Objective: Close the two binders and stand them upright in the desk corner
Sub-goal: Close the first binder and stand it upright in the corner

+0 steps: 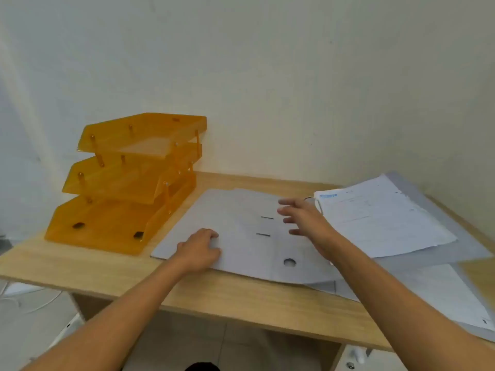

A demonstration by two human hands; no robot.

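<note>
An open grey binder (230,223) lies flat on the wooden desk (80,263), its cover spread to the left, with a round spine hole near the front. Its papers (380,218) sit on the metal rings at the right. A second grey binder (434,287) lies partly underneath, at the right front. My left hand (201,250) rests palm down on the spread cover. My right hand (302,220) hovers over the spine beside the rings, fingers apart, holding nothing.
An orange three-tier letter tray (128,183) stands at the desk's back left against the white wall. The desk's back right corner meets the wall behind the papers. White cables lie on the floor at the lower left.
</note>
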